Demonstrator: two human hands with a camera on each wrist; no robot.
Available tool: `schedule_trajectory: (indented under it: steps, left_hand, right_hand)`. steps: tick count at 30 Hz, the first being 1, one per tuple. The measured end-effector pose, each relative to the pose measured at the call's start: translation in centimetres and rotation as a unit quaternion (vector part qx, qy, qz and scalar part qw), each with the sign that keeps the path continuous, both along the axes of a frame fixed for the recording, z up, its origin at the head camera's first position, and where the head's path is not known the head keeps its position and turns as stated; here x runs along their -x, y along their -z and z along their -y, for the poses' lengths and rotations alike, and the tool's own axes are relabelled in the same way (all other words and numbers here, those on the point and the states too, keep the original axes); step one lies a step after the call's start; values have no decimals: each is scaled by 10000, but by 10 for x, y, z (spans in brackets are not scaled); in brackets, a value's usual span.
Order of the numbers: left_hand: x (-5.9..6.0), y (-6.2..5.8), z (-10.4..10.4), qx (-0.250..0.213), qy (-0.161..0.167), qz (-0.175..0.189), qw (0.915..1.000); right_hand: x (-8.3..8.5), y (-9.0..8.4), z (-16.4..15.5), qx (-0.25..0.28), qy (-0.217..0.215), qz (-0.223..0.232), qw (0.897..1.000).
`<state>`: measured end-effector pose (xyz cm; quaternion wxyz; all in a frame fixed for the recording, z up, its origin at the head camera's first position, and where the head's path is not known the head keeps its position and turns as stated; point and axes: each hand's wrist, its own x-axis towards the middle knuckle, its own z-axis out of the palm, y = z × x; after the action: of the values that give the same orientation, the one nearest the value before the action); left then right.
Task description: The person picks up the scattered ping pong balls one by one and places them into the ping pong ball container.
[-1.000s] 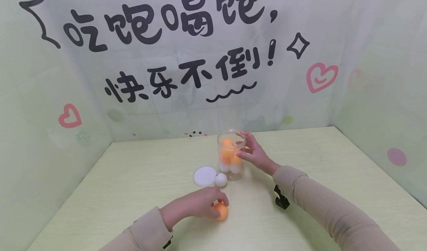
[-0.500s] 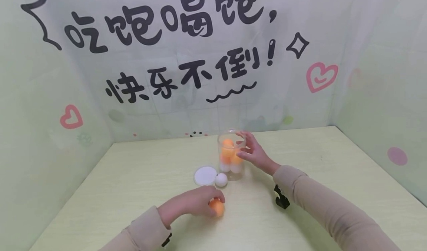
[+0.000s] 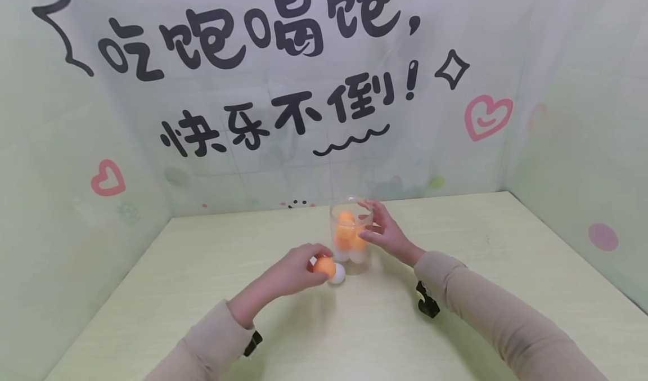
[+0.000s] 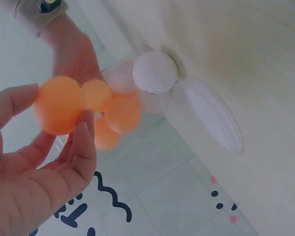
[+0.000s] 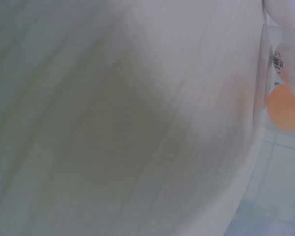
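Two hands at work over a pale yellow-green table.

Item 1: left hand, lifted off the table near the jar, fingertips pinching one orange ball. The left wrist view shows the ball held between thumb and fingers, the palm left open beneath it, a light carrying grip that leaves the ball free to drop.

Item 2: right hand, at the right side of a clear cylindrical jar, thumb and fingers curved round the wall near the rim, apparently to hold it upright and steady. The mouth is uncovered.

Item 3: jar contents, several orange and white balls stacked inside, well up the jar's height.

Item 4: one white ball loose on the table, just near-left of the jar base, directly beneath the raised orange ball.

Item 5: white round lid, flat on the table left of the jar; in the head view the left hand mostly hides it.

Obstructions: the loose white ball and the lid crowd the jar's near-left side, where the left hand approaches.

Surroundings: printed backdrop with black lettering and pink hearts on the far wall.
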<state>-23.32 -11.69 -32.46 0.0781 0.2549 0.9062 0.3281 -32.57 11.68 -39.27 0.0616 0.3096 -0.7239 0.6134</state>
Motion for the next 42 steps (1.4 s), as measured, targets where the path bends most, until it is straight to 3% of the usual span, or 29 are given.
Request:
schedule_trajectory:
  steps: [5,15,23,32,42]
  left_hand:
    - [6,-9,-5,-420,-597,-159,9972]
    - [23,-23,-8,-860,-1258,-300,9879]
    - [30,-29,-10,-1065,-1417,-292,9837]
    - [36,-33,-12,-1228,-1559,-533,9787]
    - [44,-34,-22,-1421,-1514,-643,9761]
  right_hand:
    - [-1,0,0,0,51,-10,10000]
    - [-2,-2,0,97,-18,-5,10000]
    - [-2,-1,0,77,-4,-11,10000]
    - [-1,0,0,51,4,-16,10000]
    - [-2,-1,0,77,-36,-42,10000]
